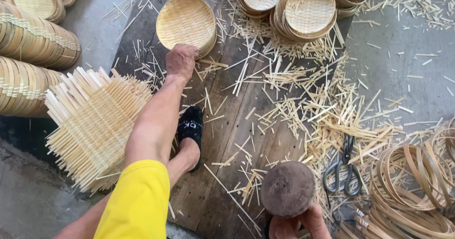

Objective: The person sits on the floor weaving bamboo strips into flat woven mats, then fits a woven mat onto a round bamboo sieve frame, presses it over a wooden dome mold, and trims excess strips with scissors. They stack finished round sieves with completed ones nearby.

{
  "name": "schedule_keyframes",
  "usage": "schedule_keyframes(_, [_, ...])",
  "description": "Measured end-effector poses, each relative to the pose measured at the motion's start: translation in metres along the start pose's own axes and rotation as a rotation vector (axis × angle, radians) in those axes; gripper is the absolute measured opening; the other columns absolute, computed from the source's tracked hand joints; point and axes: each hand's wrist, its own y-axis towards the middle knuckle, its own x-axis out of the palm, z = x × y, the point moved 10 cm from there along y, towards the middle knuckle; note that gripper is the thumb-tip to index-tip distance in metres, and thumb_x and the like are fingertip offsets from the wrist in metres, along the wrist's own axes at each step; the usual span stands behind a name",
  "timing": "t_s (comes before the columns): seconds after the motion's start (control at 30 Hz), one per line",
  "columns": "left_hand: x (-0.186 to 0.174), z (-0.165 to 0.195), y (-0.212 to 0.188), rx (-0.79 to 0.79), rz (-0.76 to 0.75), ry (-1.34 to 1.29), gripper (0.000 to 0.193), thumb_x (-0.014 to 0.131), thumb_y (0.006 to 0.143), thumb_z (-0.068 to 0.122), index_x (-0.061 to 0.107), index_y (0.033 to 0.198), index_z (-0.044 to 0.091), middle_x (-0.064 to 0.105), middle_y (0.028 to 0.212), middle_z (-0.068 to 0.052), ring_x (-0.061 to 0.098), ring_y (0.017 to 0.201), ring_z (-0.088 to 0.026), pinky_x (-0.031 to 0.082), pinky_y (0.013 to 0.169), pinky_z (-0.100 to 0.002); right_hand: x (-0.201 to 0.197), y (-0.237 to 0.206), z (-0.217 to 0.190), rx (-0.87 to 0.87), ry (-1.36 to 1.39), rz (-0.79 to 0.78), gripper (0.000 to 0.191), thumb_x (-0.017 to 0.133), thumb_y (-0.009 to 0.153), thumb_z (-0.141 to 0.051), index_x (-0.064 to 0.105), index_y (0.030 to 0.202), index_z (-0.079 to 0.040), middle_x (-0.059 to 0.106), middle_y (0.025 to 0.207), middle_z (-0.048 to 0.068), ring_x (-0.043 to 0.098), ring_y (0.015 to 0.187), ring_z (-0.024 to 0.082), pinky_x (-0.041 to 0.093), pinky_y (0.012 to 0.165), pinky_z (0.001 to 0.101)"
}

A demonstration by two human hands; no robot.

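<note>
My left hand [180, 60], arm stretched forward in a yellow sleeve, is closed on the near rim of a round woven bamboo basket [186, 22] that stands tilted on a small stack on the wooden boards. My right hand [299, 225] at the bottom edge grips the handle of a wooden mallet [287, 188], whose round brown head faces up. My foot in a black slipper [191, 132] rests on the boards between them.
A pile of square woven mats [92, 125] lies left of my arm. Finished baskets are stacked at the far left [33, 40] and at the top [308, 9]. Scissors [345, 172] lie among bamboo offcuts; bamboo hoops [412, 196] fill the lower right.
</note>
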Motion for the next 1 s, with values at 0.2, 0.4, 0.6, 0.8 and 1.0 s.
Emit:
schedule_keyframes(0.2, [0.034, -0.032, 0.002, -0.132, -0.072, -0.089, 0.018, 0.065, 0.096, 0.008, 0.080, 0.088, 0.014, 0.077, 0.092, -0.008, 0.074, 0.084, -0.026, 0.059, 0.078, -0.038, -0.016, 0.003, 0.002, 0.008, -0.007, 0.023, 0.095, 0.084, 0.069, -0.042, 0.046, 0.149, -0.007, 0.059, 0.137, 0.017, 0.057, 0.123, 0.034, 0.046, 0.102, 0.0535])
schedule_keyframes(0.4, [0.049, -0.039, 0.002, -0.155, -0.174, -0.117, 0.017, 0.068, 0.090, 0.007, 0.081, 0.092, 0.017, 0.077, 0.092, -0.008, 0.073, 0.081, -0.028, 0.059, 0.078, -0.040, -0.032, -0.017, 0.007, 0.103, -0.047, 0.198, 0.093, 0.078, 0.069, -0.046, 0.047, 0.149, -0.012, 0.060, 0.141, 0.013, 0.055, 0.130, 0.028, 0.044, 0.109, 0.0479])
schedule_keyframes(0.6, [0.023, -0.034, -0.004, -0.138, -0.265, -0.064, 0.030, 0.069, 0.093, 0.018, 0.070, 0.120, 0.006, 0.071, 0.118, -0.015, 0.066, 0.113, -0.032, 0.051, 0.102, -0.042, -0.002, 0.010, -0.013, 0.030, -0.163, 0.044, 0.065, 0.063, 0.086, -0.031, 0.047, 0.146, -0.012, 0.056, 0.137, 0.019, 0.054, 0.126, 0.038, 0.045, 0.102, 0.0630])
schedule_keyframes(0.8, [-0.070, -0.029, -0.069, -0.015, -0.604, 0.115, 0.081, 0.070, 0.092, 0.043, 0.035, 0.154, 0.006, 0.050, 0.148, -0.019, 0.047, 0.136, -0.035, 0.038, 0.115, -0.048, 0.053, 0.067, -0.032, -0.002, -0.235, -0.009, 0.046, 0.050, 0.092, -0.002, 0.050, 0.138, -0.002, 0.059, 0.132, 0.018, 0.062, 0.119, 0.032, 0.056, 0.099, 0.0548])
schedule_keyframes(1.0, [-0.114, -0.075, -0.214, -0.360, -1.036, 0.201, 0.154, 0.100, 0.060, 0.058, -0.006, 0.152, -0.006, 0.000, 0.162, -0.041, 0.011, 0.151, -0.055, 0.024, 0.116, -0.067, 0.095, 0.092, -0.040, -0.140, -0.228, 0.052, 0.037, 0.053, 0.097, 0.001, 0.051, 0.134, -0.003, 0.058, 0.134, 0.017, 0.064, 0.112, 0.027, 0.061, 0.091, 0.0453])
